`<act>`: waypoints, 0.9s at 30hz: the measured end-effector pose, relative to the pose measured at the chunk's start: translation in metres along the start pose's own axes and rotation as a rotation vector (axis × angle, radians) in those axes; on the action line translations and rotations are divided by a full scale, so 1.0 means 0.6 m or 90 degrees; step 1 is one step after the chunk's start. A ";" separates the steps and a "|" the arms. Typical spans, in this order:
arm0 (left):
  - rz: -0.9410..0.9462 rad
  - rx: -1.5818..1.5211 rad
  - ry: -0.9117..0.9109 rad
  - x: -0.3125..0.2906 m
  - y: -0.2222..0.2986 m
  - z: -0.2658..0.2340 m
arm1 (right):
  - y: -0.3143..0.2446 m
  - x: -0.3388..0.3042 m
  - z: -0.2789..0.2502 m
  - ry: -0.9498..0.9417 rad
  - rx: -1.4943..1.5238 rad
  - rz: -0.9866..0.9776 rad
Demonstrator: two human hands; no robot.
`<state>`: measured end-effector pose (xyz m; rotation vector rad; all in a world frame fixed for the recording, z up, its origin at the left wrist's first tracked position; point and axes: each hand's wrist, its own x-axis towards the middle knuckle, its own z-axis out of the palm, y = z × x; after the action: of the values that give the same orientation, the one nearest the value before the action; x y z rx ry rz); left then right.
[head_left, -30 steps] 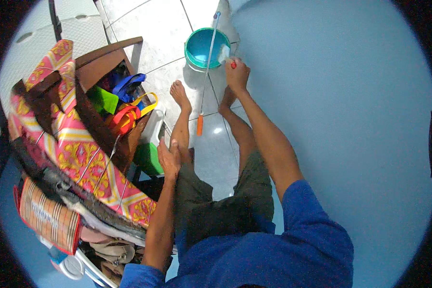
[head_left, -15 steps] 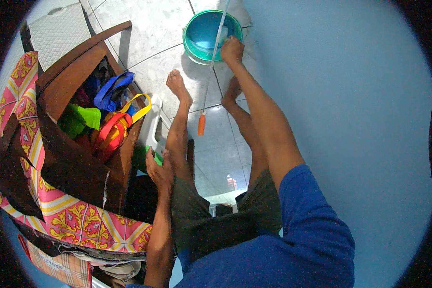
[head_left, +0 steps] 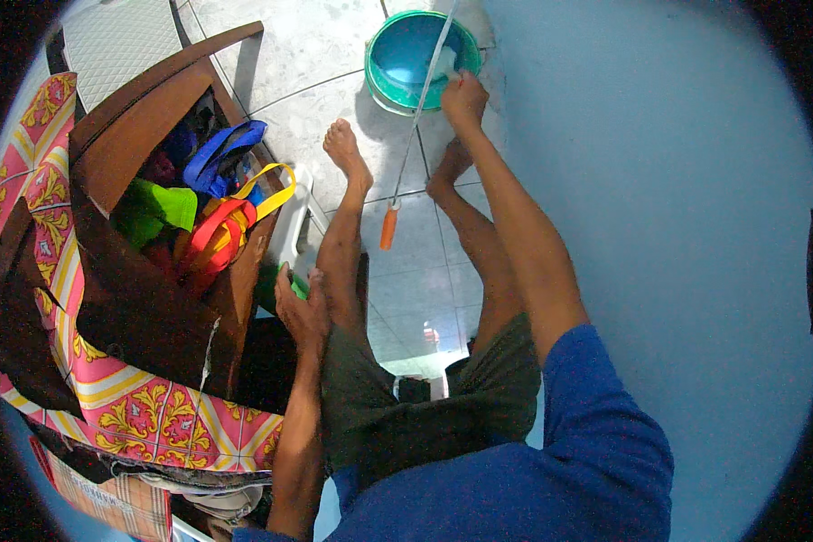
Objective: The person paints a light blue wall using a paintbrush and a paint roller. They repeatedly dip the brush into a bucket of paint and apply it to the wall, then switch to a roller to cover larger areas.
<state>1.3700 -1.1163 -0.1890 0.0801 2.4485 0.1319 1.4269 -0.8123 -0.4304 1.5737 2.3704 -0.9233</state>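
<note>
Right hand (head_left: 463, 93) reaches down to the near rim of the teal bucket (head_left: 381, 79), fingers curled shut around something pale there; what exactly, the view won't tell. A thin white rod (head_left: 422, 101) runs through that grip, slanting from the bucket toward the person, orange handle (head_left: 387, 228) low between the bare feet. Left hand (head_left: 300, 310) rests flat, fingers together, against a green object (head_left: 298, 285) beside the wooden chair (head_left: 149, 307). Blue wall right, open tile floor (head_left: 307, 54) left.

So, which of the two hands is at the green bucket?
The right hand, stretched out to the green bucket rim; the left hand rests beside the knee.
</note>
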 end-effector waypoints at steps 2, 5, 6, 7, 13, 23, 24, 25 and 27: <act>-0.006 0.001 -0.009 -0.001 0.004 -0.002 | -0.002 -0.028 -0.017 0.057 0.031 -0.004; 0.030 0.009 0.011 -0.005 -0.008 0.007 | -0.011 -0.062 -0.046 0.047 0.110 0.017; 0.038 0.010 0.014 -0.006 -0.010 0.009 | 0.000 -0.066 -0.043 0.037 0.101 0.002; 0.039 0.008 0.013 -0.007 -0.009 0.010 | 0.019 -0.075 -0.032 0.027 0.092 -0.013; 0.028 0.006 0.002 -0.020 -0.001 0.009 | 0.013 -0.092 -0.063 0.070 0.153 0.047; 0.288 0.028 -0.228 0.043 0.084 0.123 | 0.050 -0.086 -0.079 -0.118 0.087 0.096; 0.284 -0.007 -0.253 0.069 0.103 0.153 | 0.054 -0.083 -0.075 -0.078 0.068 0.076; 0.268 0.003 -0.254 0.098 0.120 0.189 | 0.054 -0.081 -0.075 -0.108 0.064 0.087; 0.272 0.036 -0.208 0.155 0.145 0.251 | 0.040 -0.076 -0.085 -0.174 0.061 0.102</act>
<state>1.3966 -1.0100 -0.3531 0.6030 2.0766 0.2183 1.4785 -0.8128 -0.3794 1.5301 2.0126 -1.1486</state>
